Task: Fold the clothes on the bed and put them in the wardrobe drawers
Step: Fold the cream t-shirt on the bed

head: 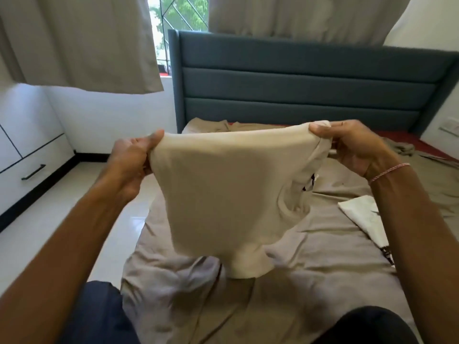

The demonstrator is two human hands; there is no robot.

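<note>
At the bottom edge the person's two knees are seen, one in dark blue cloth (104,316) on the left and one in black (372,326) on the right. Between and beyond them lies the bed (298,281), covered with a wrinkled beige sheet.

Above the sheet a cream garment (223,189) is held up in the air and hangs down. Its lowest part touches the sheet or is just above it; I cannot tell which. A small dark print shows on its right side.

The left hand (131,160) holds the upper left corner of the garment. Its fingers (155,137) are curled around the cloth, the thumb on top of the edge. The right hand (352,147) holds the upper right corner in the same way, its fingers (320,131) pinching the bunched edge. The top edge of the garment is stretched between both hands. A thin pink thread (390,171) is around the right wrist.

On the sheet to the right, partly hidden by the right forearm, lies a white garment (360,217). Farther back, a strip of red mattress (397,139) is uncovered.

Behind the bed stands a blue-grey padded headboard (298,78). To the left, across the pale tiled floor (74,219), is a white wardrobe drawer (29,175) with a dark handle. Beige curtains (74,40) hang at the top, with a window (181,13) between them.
</note>
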